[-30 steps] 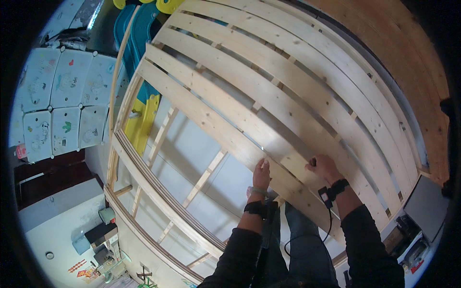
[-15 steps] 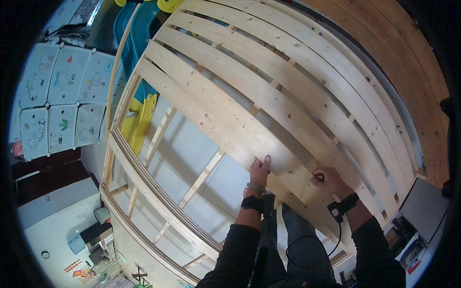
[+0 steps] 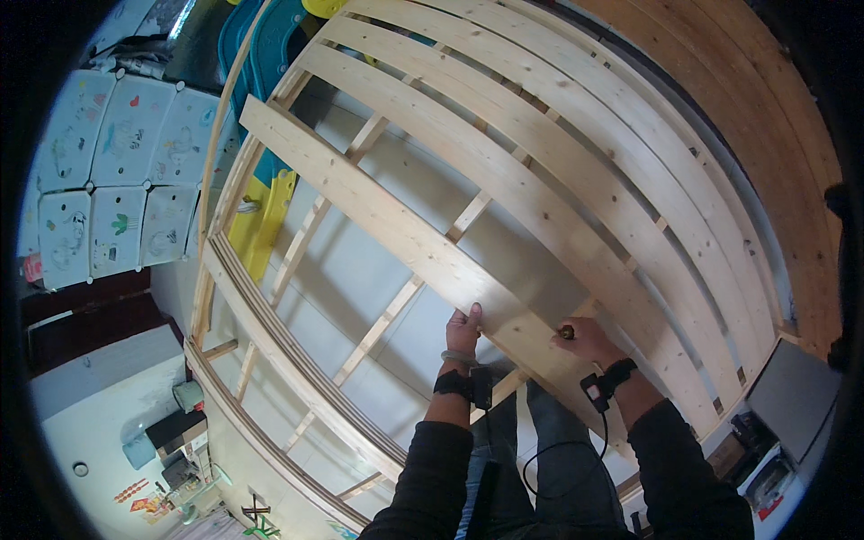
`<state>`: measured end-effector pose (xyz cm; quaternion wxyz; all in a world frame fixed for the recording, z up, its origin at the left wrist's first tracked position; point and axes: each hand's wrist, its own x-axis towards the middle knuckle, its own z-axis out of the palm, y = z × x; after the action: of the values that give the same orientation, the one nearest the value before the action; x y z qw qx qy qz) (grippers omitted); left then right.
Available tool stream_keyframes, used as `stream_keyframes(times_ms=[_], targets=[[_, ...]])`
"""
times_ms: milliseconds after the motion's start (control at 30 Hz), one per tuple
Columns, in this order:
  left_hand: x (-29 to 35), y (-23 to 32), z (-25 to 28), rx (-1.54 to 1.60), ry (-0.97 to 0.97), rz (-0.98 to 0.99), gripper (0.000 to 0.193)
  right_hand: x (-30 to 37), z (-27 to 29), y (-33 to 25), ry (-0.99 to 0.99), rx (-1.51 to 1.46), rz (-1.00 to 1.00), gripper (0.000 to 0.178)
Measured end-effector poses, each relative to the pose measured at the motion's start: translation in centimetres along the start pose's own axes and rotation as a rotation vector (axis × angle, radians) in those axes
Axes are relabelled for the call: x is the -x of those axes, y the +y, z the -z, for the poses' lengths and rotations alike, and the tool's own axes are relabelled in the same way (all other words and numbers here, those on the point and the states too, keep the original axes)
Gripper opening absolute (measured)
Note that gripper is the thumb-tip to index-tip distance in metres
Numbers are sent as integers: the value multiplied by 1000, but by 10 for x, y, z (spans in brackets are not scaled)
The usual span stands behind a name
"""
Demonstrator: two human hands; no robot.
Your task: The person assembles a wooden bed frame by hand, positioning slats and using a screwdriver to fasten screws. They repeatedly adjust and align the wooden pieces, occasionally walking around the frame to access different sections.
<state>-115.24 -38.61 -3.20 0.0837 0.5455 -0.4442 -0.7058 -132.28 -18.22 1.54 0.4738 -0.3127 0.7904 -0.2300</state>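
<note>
Clearly, the left hand (image 3: 463, 330) grasps the loose plank (image 3: 382, 209) by its left edge, thumb on top, while the right hand (image 3: 587, 342) is curled round a small dark object (image 3: 566, 332) at the plank's right edge. Pale, smooth, knotty wood forms the long rail (image 3: 290, 362) on the frame's (image 3: 236, 191) left, the flat plank lying over narrow crossbars (image 3: 380, 329) mid-frame, and the parallel slats (image 3: 540, 209) toward its right edge; wide openings flank the plank, showing tiled floor (image 3: 346, 270)
</note>
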Motion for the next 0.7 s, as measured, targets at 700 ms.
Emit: stream_keyframes(times_ms=[700], targets=[[-19, 27, 26, -1030, -62, 70, 70, -10, -52, -3, 168, 152, -50, 26]])
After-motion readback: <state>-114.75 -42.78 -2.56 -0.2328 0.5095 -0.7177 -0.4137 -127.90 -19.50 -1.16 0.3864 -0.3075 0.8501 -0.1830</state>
